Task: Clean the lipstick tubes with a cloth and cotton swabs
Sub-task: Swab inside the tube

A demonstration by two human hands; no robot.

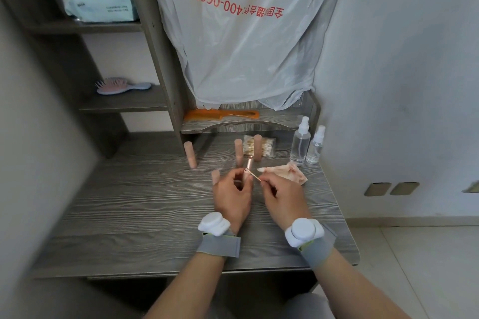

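Observation:
My left hand (233, 195) grips an opened lipstick tube (248, 166) over the grey desk (129, 202), its rose-gold end pointing away from me. My right hand (281, 195) pinches a cotton swab (253, 175) whose tip touches the tube by my left fingers. Three pink lipstick tubes stand upright behind: one to the left (190, 154), one in the middle (239, 151), one to the right (258, 147). A short pink cap (215, 176) stands beside my left hand. A lipstick-stained cloth (287, 173) lies crumpled just beyond my right hand.
A bag of cotton swabs (267, 146) lies behind the tubes. Two clear spray bottles (300, 141) (315, 146) stand at the back right. An orange comb (223, 114) lies on a low shelf under a hanging plastic bag (246, 33). A hairbrush (121, 85) sits on the left shelf.

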